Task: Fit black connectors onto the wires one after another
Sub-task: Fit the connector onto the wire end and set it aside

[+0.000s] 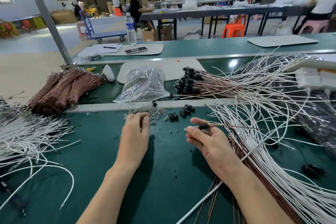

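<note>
Right hand: the right hand (209, 142), nearer the camera than the crumpled clear plastic bag (145, 85) and to its right, pinches a thin brown wire (236, 126) near its metal tip, lifted off the green tabletop (91, 151), likely to keep that end free
Task piece: a black cylindrical connector (203, 126) already sits on that wire, just beyond the fingertips
Left hand: the left hand (135, 132), directly in front of the bag, bends its fingers onto a heap of small clear plastic pieces (156, 111); whether it has caught one cannot be told
Supply: loose black connectors (183, 112) lie just right of that heap, within easy reach
Done work: a bunch of brown wires capped in black (189, 82) lies right of the bag, seemingly set apart
Stage: one wire in hand, many white wires (272, 160) waiting further right
</note>
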The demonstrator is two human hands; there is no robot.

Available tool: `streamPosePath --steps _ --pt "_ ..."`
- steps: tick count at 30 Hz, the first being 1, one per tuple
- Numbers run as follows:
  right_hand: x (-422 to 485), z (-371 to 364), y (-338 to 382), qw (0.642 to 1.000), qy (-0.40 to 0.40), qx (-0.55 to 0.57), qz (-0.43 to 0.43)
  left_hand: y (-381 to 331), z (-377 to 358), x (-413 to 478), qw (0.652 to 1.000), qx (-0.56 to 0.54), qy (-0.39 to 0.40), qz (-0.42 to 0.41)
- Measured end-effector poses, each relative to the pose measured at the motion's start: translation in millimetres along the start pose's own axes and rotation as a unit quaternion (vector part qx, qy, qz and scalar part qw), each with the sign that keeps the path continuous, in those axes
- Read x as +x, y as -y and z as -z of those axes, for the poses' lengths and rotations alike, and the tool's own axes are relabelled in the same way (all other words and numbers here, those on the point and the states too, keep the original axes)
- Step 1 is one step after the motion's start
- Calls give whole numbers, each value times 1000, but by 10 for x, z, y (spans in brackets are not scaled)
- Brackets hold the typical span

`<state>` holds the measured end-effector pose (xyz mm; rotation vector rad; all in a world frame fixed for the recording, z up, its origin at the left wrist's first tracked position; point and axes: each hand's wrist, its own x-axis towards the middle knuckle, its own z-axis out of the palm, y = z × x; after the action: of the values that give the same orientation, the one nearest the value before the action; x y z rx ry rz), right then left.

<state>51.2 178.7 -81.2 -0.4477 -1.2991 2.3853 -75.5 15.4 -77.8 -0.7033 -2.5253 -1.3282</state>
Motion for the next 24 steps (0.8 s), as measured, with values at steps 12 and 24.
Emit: streamPosePath --steps 12,24 --pt "10 -4 -28 1000 -8 -15 19 -463 -206 -410 910 -367 153 114" --pt "-2 -27 -4 1000 -10 -10 21 -444 -210 -441 922 -345 155 87"
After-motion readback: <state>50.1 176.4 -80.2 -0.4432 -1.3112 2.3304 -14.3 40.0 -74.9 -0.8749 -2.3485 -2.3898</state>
